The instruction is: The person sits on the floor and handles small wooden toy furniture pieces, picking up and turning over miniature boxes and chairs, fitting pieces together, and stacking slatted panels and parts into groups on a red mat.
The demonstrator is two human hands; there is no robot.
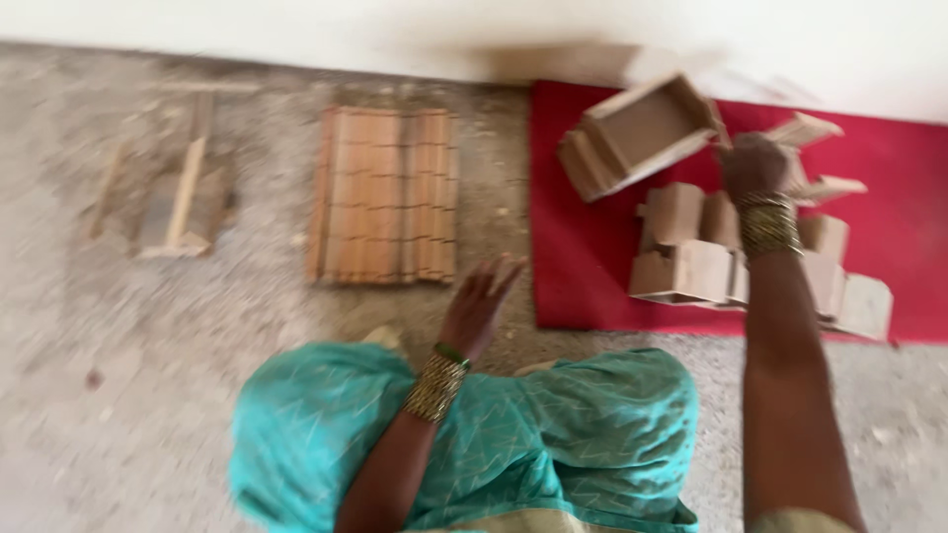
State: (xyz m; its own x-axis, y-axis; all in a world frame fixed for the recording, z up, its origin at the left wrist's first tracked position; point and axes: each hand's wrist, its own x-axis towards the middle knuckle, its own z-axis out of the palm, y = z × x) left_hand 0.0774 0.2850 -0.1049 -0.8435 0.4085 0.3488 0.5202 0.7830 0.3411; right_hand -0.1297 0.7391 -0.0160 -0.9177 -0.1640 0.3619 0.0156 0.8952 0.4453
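My right hand (752, 166) grips a wooden frame (640, 131), lifted and tilted over the far red mat (583, 266); more wooden blocks (691, 257) are heaped just beneath. My left hand (479, 306) hangs released near the slatted mat (385, 195). The heap looks unsorted.

A slatted wooden mat (383, 195) and a small wooden frame (176, 202) lie on the gritty floor (118, 415).

garment (553, 434) — teal, zigzag print | bangles (435, 386) — gold, both wrists
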